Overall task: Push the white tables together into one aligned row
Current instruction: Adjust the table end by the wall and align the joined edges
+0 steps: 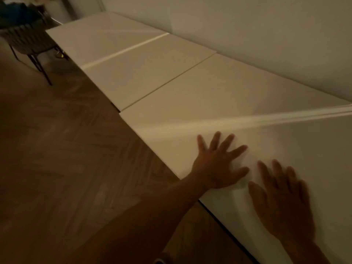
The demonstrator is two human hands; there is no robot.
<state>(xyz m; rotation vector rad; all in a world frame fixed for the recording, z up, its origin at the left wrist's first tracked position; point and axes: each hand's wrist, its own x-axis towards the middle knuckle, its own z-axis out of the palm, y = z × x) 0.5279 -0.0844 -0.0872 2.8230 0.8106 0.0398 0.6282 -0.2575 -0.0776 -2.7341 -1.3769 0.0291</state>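
Note:
White tables stand in a row along the wall. The nearest table (219, 103) takes up the lower right. A thin dark seam parts it from the middle table (144, 73), whose front edge sits slightly further back. A bright line marks where the middle table meets the far table (102, 37). My left hand (219, 164) lies flat on the nearest tabletop near its front edge, fingers spread. My right hand (282, 202) lies flat beside it, fingers apart, slightly blurred. Neither hand holds anything.
A pale wall (266, 35) runs along the back of the tables. Wooden herringbone floor (66, 159) fills the left side. A chair (28, 42) with thin dark legs stands at the far left near the far table's end.

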